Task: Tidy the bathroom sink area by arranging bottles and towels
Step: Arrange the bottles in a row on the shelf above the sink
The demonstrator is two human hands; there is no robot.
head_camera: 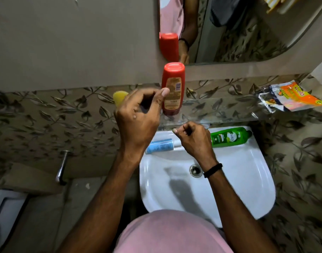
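Note:
A red bottle (172, 88) stands upright on the glass shelf (220, 108) below the mirror. My left hand (136, 121) is just left of it, fingers curled and apart, the thumb tip touching the bottle's label. My right hand (193, 139) hovers over the back rim of the white sink (248, 179), loosely closed with nothing in it. A green bottle (229, 136) lies on its side on the sink's back rim at the right. A blue and white tube (160, 146) lies on the rim at the left. A yellow object (120, 97) is partly hidden behind my left hand.
Orange and silver packets (293, 97) lie at the shelf's right end. The mirror (248, 30) reflects the red bottle and my arm. A chrome pipe (62, 167) sticks out of the wall at the left, above a white toilet (3, 216).

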